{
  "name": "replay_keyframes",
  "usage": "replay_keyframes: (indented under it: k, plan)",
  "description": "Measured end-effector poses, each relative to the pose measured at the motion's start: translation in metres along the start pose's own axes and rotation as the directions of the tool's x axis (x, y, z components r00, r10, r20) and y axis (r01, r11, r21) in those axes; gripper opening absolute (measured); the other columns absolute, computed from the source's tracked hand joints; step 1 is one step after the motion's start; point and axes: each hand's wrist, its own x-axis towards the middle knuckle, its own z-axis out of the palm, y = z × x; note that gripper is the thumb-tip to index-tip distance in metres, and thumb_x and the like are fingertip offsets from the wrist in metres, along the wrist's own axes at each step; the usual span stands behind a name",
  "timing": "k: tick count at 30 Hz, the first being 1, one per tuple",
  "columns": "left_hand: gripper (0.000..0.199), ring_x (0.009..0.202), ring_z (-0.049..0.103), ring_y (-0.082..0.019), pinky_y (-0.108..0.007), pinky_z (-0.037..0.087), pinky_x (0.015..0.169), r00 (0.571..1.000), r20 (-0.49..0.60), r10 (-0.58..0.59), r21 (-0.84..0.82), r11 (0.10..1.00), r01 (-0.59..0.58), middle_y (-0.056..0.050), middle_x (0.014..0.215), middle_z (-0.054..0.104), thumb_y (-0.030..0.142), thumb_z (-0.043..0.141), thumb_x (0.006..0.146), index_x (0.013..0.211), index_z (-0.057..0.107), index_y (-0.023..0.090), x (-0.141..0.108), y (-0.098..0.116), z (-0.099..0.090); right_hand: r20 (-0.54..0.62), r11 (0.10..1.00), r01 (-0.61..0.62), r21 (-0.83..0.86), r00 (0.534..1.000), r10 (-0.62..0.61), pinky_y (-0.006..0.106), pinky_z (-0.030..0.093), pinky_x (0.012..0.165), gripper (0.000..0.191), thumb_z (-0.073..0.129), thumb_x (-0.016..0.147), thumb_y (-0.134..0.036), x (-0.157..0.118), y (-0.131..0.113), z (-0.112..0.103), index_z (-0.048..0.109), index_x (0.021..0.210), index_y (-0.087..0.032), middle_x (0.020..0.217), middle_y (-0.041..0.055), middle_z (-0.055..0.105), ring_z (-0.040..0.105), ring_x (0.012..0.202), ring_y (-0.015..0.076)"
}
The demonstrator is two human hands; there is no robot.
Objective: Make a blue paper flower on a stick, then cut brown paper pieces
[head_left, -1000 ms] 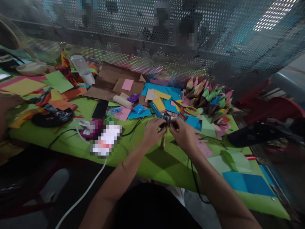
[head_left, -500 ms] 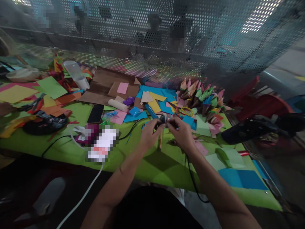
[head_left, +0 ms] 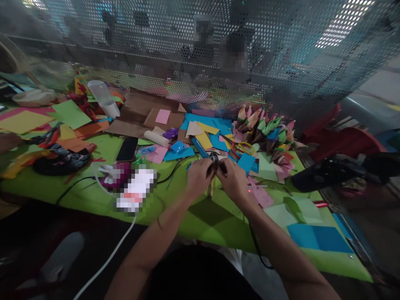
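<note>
My left hand [head_left: 200, 176] and my right hand [head_left: 231, 178] meet above the middle of the table, fingertips pinched together. Between them sits a small dark, roundish object [head_left: 214, 157], partly covered by the fingers, so I cannot make out its kind. A thin light-brown stick [head_left: 211, 188] points down from below the fingertips; whether it joins the dark object is hidden. Beside my right wrist lies pink paper [head_left: 261, 196]. Blue paper [head_left: 246, 163] is just beyond my right hand.
The green-covered table [head_left: 175, 208] bears a black phone [head_left: 127, 149], a lit phone [head_left: 136, 191] on a white cable, and scissors [head_left: 246, 148]. Folded paper flowers [head_left: 265, 125] stand at the back right. A perforated metal screen [head_left: 175, 54] rises behind.
My hands have drawn closer together, and the right fingertips have moved left to meet the left ones at the dark object. The whole view has shifted slightly.
</note>
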Motion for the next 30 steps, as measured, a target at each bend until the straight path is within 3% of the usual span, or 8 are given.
replay_keyframes:
  k: [6,12,15,19,22,27,30]
  plan:
    - [0.016,0.08,0.058,-0.02,-0.033,0.042,0.075,0.999,-0.041,-0.033,-0.042,0.999,0.031,-0.005,0.08,0.063,0.022,0.048,0.095,0.081,0.057,0.021,-0.002,0.001,0.002,-0.02,1.0,-0.002,0.005,1.0,0.002,0.033,0.042,0.066,0.012,0.051,0.089,-0.025,0.0,-0.003,-0.002,0.062,0.087,-0.022,0.082,0.0099,0.07,0.063,0.077,0.0253]
    - [0.022,0.075,0.056,-0.019,-0.031,0.042,0.07,0.996,-0.003,-0.085,-0.189,0.979,0.083,-0.003,0.079,0.062,0.026,0.043,0.099,0.082,0.056,0.022,-0.001,-0.007,0.001,0.109,0.966,0.02,0.256,0.993,-0.05,0.031,0.045,0.071,0.014,0.051,0.093,-0.03,0.008,-0.002,-0.014,0.062,0.096,-0.023,0.089,0.0058,0.072,0.064,0.079,0.0213]
    - [0.025,0.076,0.056,-0.019,-0.032,0.042,0.071,0.997,0.053,-0.057,-0.14,0.988,0.064,-0.003,0.077,0.061,0.024,0.042,0.1,0.079,0.056,0.022,0.001,-0.009,0.0,0.147,0.983,0.067,0.17,0.985,-0.093,0.03,0.042,0.067,0.011,0.05,0.092,-0.026,0.009,0.001,-0.015,0.06,0.09,-0.022,0.085,0.0061,0.069,0.061,0.075,0.0215]
    - [0.02,0.081,0.059,-0.022,-0.033,0.042,0.076,0.996,0.086,-0.016,-0.021,1.0,0.017,-0.005,0.079,0.063,0.023,0.045,0.098,0.081,0.057,0.021,0.001,-0.007,0.001,0.119,0.983,0.172,-0.064,0.979,-0.164,0.032,0.038,0.065,0.013,0.048,0.089,-0.019,0.006,0.002,-0.008,0.058,0.083,-0.022,0.084,0.0092,0.065,0.058,0.078,0.0247]
    - [0.018,0.082,0.061,-0.022,-0.034,0.043,0.077,0.997,0.076,0.0,0.037,0.999,-0.003,-0.006,0.081,0.064,0.022,0.045,0.097,0.084,0.058,0.021,-0.001,-0.004,0.002,0.095,0.97,0.197,-0.143,0.978,-0.185,0.033,0.037,0.066,0.014,0.048,0.09,-0.017,0.004,0.0,-0.001,0.056,0.08,-0.023,0.082,0.0093,0.062,0.055,0.079,0.0257]
    - [0.018,0.08,0.06,-0.021,-0.034,0.042,0.075,0.998,0.035,0.047,0.017,0.999,-0.047,-0.006,0.08,0.065,0.022,0.047,0.095,0.08,0.057,0.021,-0.003,0.002,0.004,-0.012,0.984,0.108,-0.144,0.994,-0.111,0.035,0.039,0.068,0.014,0.045,0.088,-0.016,0.009,0.004,-0.002,0.051,0.077,-0.025,0.08,0.0097,0.061,0.054,0.078,0.0263]
    - [0.021,0.079,0.059,-0.02,-0.032,0.043,0.075,0.999,0.024,0.028,-0.054,0.998,-0.026,-0.004,0.079,0.064,0.026,0.045,0.097,0.079,0.056,0.022,-0.002,0.002,0.003,-0.047,1.0,0.01,0.0,0.999,-0.01,0.033,0.039,0.067,0.012,0.044,0.086,-0.02,0.014,0.006,-0.012,0.047,0.076,-0.025,0.076,0.0063,0.059,0.054,0.074,0.0237]
